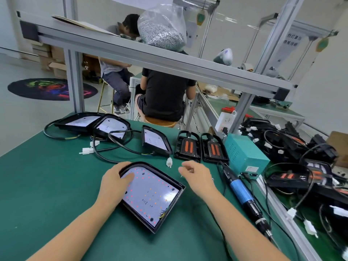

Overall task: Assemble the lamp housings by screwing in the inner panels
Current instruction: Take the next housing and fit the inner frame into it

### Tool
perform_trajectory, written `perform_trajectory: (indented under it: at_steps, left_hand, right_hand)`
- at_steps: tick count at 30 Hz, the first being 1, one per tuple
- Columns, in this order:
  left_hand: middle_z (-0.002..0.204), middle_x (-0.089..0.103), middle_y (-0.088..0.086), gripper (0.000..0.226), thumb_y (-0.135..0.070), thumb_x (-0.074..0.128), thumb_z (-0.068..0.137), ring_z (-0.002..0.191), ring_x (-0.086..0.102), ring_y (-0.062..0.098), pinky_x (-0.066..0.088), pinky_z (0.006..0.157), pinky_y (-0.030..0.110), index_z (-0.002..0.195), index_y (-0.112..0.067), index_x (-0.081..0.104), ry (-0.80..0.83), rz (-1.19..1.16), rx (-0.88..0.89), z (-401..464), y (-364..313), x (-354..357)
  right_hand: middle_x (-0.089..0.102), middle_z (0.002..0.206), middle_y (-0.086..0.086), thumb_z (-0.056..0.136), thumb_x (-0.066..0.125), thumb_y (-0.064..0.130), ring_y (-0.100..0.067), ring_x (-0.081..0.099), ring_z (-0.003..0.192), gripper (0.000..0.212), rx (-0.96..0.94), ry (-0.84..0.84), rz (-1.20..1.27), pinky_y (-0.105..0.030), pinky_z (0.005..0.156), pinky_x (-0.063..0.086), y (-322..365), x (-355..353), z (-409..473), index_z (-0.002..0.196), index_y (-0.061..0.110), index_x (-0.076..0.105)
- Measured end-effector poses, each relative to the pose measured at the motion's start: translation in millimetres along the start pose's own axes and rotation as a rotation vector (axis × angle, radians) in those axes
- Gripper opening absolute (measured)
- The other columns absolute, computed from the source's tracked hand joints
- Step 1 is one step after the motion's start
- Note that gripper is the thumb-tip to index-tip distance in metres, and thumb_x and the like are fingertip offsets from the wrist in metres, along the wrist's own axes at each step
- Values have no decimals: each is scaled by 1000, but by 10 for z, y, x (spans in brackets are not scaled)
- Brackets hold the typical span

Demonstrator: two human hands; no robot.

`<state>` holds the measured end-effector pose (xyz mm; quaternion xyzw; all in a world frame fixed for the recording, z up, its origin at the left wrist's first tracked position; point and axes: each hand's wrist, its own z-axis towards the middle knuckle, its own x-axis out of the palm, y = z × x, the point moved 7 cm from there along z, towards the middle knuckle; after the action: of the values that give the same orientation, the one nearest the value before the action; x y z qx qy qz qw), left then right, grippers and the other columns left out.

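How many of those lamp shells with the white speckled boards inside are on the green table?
4. One lamp housing sits under the left hand; two overlap at the far left; one stands mid-table. The pile at right may hide more.

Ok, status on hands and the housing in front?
Left hand pressing white LED panel into black lamp housing. Right hand off it, loosely curled. Blue electric screwdriver lying unused.

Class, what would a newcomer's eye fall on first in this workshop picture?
The lamp housing with its white inner panel of red and orange dots lies front and centre, under the left hand. The blue electric screwdriver lies right of it. A bag of screws sits on the overhead shelf.
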<state>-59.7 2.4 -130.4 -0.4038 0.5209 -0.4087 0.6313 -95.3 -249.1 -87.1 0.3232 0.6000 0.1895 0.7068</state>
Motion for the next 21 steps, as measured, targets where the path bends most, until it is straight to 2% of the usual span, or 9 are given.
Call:
perform_trajectory:
  at_steps: [2, 4, 6, 8, 10, 13, 15, 18, 21]
  left_hand:
    - [113, 61, -4, 38, -5, 65, 84, 88, 60, 4, 44, 72, 18, 120, -15, 62, -36, -27, -17, -5, 18, -16]
    - [112, 58, -6, 37, -5, 67, 83, 74, 56, -10, 40, 53, 4, 118, -16, 61, -71, -75, -36, -14, 50, -25]
    - [112, 56, -7, 37, -6, 68, 83, 81, 55, -5, 39, 48, 2, 117, -17, 61, -83, -97, -51, -14, 73, -27]
    - [113, 56, -8, 37, -7, 69, 82, 96, 51, 6, 40, 49, 6, 117, -19, 61, -84, -99, -74, 4, 84, -37]
    - [111, 57, -5, 37, -7, 70, 81, 99, 49, 11, 39, 55, 9, 114, -20, 61, -84, -122, -106, 29, 117, -43]
    - [111, 61, 2, 36, -5, 70, 80, 98, 56, 19, 44, 77, 25, 111, -22, 62, -73, -227, -168, 74, 192, -53]
    - [112, 62, 1, 33, -4, 69, 81, 95, 58, 14, 42, 81, 25, 109, -21, 62, -64, -339, -200, 103, 227, -83]
    - [114, 60, -1, 30, -4, 65, 85, 103, 55, 15, 38, 88, 26, 110, -19, 61, -52, -441, -222, 123, 240, -128]
    - [101, 63, -8, 33, -1, 61, 86, 91, 58, 5, 41, 80, 22, 114, -19, 60, -33, -448, -209, 100, 220, -118]
  right_hand:
    - [58, 127, -2, 97, 56, 28, -19, 58, 109, 35, 5, -48, -201, -33, 94, 45, -60, -127, 201, 130, 18, 59]
    - [54, 132, -5, 98, 54, 23, -23, 54, 116, 36, -11, -91, -346, -37, 94, 47, -83, -219, 378, 133, 17, 58]
    - [54, 132, -8, 99, 52, 18, -27, 49, 121, 34, -17, -111, -482, -38, 92, 47, -141, -250, 532, 132, 14, 57]
    - [54, 131, -9, 99, 50, 15, -28, 46, 121, 31, 5, -110, -593, -38, 90, 46, -208, -237, 631, 129, 12, 56]
    - [55, 128, -9, 99, 49, 12, -29, 45, 120, 25, 21, -82, -660, -38, 89, 45, -269, -193, 692, 123, 10, 54]
    - [56, 124, -9, 98, 48, 7, -29, 47, 118, 17, 22, -56, -704, -36, 85, 45, -338, -134, 765, 114, 6, 54]
    - [56, 122, -10, 98, 49, 6, -29, 51, 115, 16, 10, -54, -725, -34, 81, 44, -348, -108, 791, 112, 5, 54]
    - [57, 119, -12, 96, 51, 2, -30, 58, 106, 17, 10, -68, -747, -32, 72, 41, -319, -104, 806, 112, 6, 53]
    - [56, 120, -12, 92, 50, -3, -31, 60, 105, 31, -23, -84, -774, -32, 71, 40, -270, -101, 798, 121, 8, 51]
